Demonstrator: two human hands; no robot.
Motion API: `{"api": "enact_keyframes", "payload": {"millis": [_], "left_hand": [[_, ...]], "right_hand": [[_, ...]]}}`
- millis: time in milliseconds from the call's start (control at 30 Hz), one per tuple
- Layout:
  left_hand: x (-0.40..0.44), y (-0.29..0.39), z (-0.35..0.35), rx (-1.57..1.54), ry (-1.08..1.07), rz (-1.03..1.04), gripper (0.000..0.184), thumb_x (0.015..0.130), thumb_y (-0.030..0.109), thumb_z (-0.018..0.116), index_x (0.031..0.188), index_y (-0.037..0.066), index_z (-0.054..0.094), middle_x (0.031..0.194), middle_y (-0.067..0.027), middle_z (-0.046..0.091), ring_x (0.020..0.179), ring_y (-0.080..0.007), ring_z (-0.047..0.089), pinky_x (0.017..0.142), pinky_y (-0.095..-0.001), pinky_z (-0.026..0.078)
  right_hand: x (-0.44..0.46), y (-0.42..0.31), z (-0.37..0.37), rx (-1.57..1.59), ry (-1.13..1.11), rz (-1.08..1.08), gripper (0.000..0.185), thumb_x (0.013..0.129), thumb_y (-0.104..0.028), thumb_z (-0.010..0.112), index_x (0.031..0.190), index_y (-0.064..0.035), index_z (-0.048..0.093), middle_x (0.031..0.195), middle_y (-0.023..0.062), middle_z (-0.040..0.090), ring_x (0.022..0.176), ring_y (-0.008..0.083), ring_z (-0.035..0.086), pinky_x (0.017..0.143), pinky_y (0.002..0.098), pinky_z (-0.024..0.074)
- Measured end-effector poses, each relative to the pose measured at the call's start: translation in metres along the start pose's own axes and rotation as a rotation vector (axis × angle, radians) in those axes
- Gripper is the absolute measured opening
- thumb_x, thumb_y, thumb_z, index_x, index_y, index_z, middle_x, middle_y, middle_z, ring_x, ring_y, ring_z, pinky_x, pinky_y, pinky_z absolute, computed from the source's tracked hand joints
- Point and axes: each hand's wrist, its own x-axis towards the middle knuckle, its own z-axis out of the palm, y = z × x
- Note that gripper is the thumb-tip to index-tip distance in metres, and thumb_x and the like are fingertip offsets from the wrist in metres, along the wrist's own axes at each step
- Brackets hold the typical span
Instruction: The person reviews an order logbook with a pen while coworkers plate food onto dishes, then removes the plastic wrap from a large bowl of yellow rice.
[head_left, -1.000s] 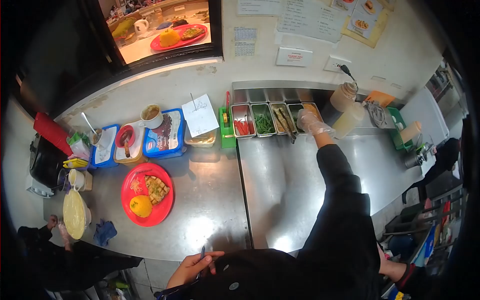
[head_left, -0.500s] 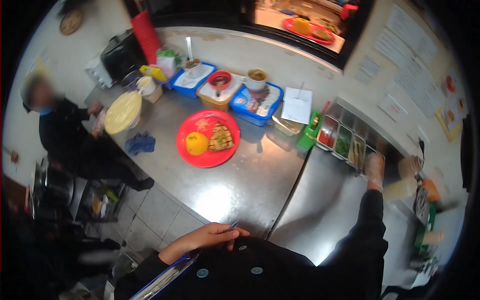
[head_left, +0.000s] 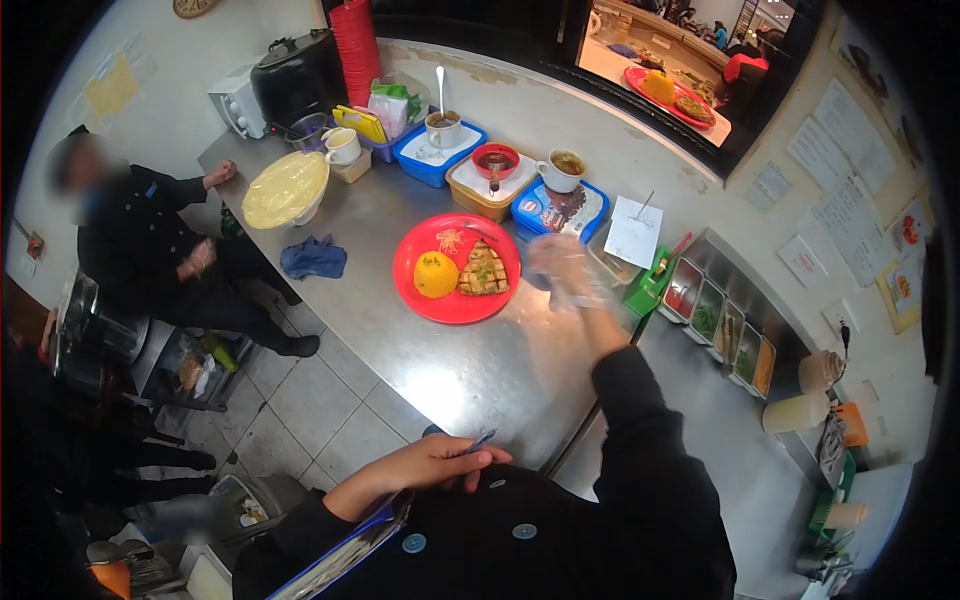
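My left hand (head_left: 442, 468) is closed around a blue pen (head_left: 482, 441), close to my jacket front. A flat blue-edged folder (head_left: 350, 550) is tucked along that forearm. My right hand (head_left: 562, 270), in a clear plastic glove, is blurred over the steel counter; I cannot make out its fingers or anything in them. Just left of it lies a red plate (head_left: 424, 297) with a mound of yellow rice (head_left: 436, 274) topped with green bits, a grilled wedge (head_left: 484, 272) with dark char lines, and a small orange garnish (head_left: 450, 241).
Behind the plate stand a blue tub (head_left: 590, 222) bearing a cup (head_left: 561, 172), and a red bowl (head_left: 497, 160). Garnish trays (head_left: 707, 318) line the right side. A blue cloth (head_left: 314, 258) and covered bowl (head_left: 287, 190) sit left. A co-worker (head_left: 150, 220) stands at the far left.
My right hand has moved left from the garnish trays to beside the red plate. The view has shifted, and the co-worker's hands have come off the covered bowl. My left hand still holds the pen.
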Motion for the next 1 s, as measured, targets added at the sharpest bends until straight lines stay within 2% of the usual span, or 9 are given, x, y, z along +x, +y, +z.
{"api": "enact_keyframes", "payload": {"millis": [100,167,267,500,600,667,700,833,1000], "left_hand": [[-0.011,-0.014,-0.01,0.025,0.057,0.106,0.039,0.094,0.039,0.043,0.123,0.016,0.055,0.069,0.0042,0.055,0.062,-0.0048,0.045,0.057,-0.019,0.036],[-0.017,-0.023,-0.014,-0.016,0.087,0.111,0.039,0.094,0.039,0.044,0.123,0.016,0.055,0.069,0.0042,0.055,0.062,-0.0048,0.045,0.057,-0.0189,0.036],[-0.021,-0.028,-0.018,-0.071,0.121,0.121,0.038,0.094,0.038,0.044,0.123,0.015,0.055,0.069,0.0042,0.054,0.061,-0.0047,0.044,0.057,-0.0188,0.036],[0.006,-0.007,0.001,-0.111,0.016,0.015,0.037,0.095,0.029,0.045,0.121,0.005,0.054,0.072,0.0023,0.053,0.07,-0.0053,0.047,0.065,-0.0194,0.035],[0.022,0.008,0.015,-0.023,-0.064,-0.041,0.04,0.095,0.032,0.044,0.121,0.003,0.054,0.073,0.0009,0.053,0.073,-0.0061,0.048,0.068,-0.0202,0.036],[0.036,0.009,0.023,-0.02,-0.081,-0.083,0.044,0.094,0.035,0.043,0.121,0.002,0.054,0.074,0.0007,0.054,0.074,-0.0063,0.049,0.07,-0.0211,0.036],[0.042,0.005,0.027,0.001,-0.104,-0.088,0.044,0.094,0.035,0.043,0.121,0.002,0.054,0.074,0.0007,0.054,0.074,-0.0063,0.049,0.07,-0.0211,0.036],[0.071,0.01,0.053,0.04,-0.146,-0.113,0.036,0.095,0.03,0.044,0.122,0.008,0.055,0.076,0.0037,0.054,0.066,-0.0036,0.043,0.061,-0.0172,0.033],[0.084,0.022,0.077,0.096,-0.104,-0.165,0.037,0.095,0.032,0.045,0.122,0.01,0.055,0.074,0.0035,0.055,0.067,-0.0037,0.043,0.062,-0.0175,0.033]], "right_hand": [[0.043,0.019,0.062,-0.757,-0.067,-0.293,0.018,0.076,-0.016,0.058,0.074,0.0004,0.066,0.065,0.0131,0.062,0.058,0.0225,0.061,0.057,0.0325,0.0491],[0.069,0.027,0.093,-0.846,-0.183,0.105,0.018,0.076,-0.016,0.058,0.075,-0.0007,0.067,0.068,0.0177,0.062,0.064,0.0297,0.062,0.062,0.0374,0.0495],[0.068,0.008,0.076,-1.079,-0.357,-0.17,0.017,0.075,-0.015,0.058,0.078,-0.0028,0.069,0.071,0.018,0.063,0.069,0.0308,0.063,0.065,0.0404,0.0487],[0.011,-0.038,-0.008,-0.635,-0.225,-0.185,0.023,0.074,-0.006,0.054,0.093,-0.0046,0.067,0.081,0.0175,0.064,0.081,0.0285,0.063,0.074,0.0354,0.0486],[-0.036,-0.059,-0.123,-0.873,-0.097,-0.13,0.018,0.071,-0.006,0.055,0.086,-0.005,0.066,0.076,0.0141,0.062,0.074,0.0311,0.06,0.07,0.0376,0.0493],[-0.083,-0.007,-0.216,-0.718,0.453,-0.2,0.008,0.072,-0.006,0.053,0.069,-0.0036,0.06,0.072,0.0164,0.06,0.068,0.0326,0.06,0.063,0.0425,0.0479],[-0.118,-0.04,-0.257,-1.188,0.413,-0.093,0.01,0.073,-0.007,0.054,0.069,-0.0032,0.062,0.07,0.0167,0.06,0.069,0.0327,0.06,0.062,0.0415,0.0478],[-0.22,0.027,-0.377,-1.267,0.164,0.657,0.016,0.074,-0.008,0.052,0.076,0.0004,0.065,0.079,0.0229,0.063,0.08,0.0344,0.063,0.07,0.041,0.0506],[-0.234,0.072,-0.367,-1.153,0.133,0.639,0.018,0.075,-0.006,0.051,0.084,0.0004,0.065,0.089,0.0223,0.063,0.088,0.0355,0.062,0.075,0.0407,0.0498]]}}
